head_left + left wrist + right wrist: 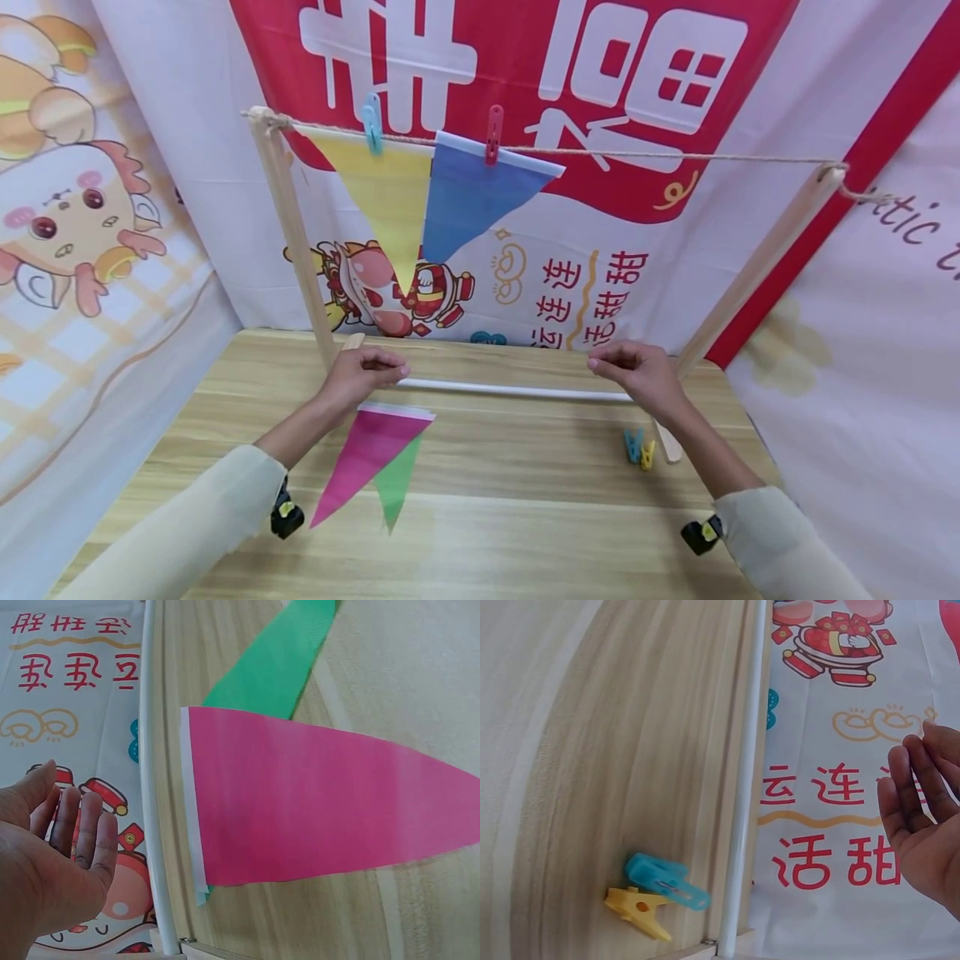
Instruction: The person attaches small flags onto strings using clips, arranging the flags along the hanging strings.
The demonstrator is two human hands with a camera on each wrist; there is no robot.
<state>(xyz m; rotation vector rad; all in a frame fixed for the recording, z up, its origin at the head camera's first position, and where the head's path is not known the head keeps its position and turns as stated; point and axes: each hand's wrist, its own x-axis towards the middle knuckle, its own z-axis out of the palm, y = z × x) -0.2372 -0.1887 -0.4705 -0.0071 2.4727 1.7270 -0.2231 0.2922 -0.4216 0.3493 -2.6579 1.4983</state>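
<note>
My left hand [366, 372] hovers with relaxed, bent fingers over the left of the table, holding nothing. Below it a pink pennant [372, 450] lies partly over a green pennant [397, 479]. Opposite, my right hand [641, 377] is also empty, its fingers loosely bent, above a blue clothespin [633, 446] and a yellow clothespin [647, 455]. Higher up, a twine line [637, 154] carries a yellow pennant [386, 192] under a light blue clothespin [372, 123] and a blue pennant [480, 196] under a red clothespin [493, 135].
Two wooden posts, a left post [296, 233] and a right post [765, 242], hold the twine ends. A white rod [510, 389] runs low between them over the wooden table [517, 533]. Printed cloth [480, 300] hangs behind and at both sides.
</note>
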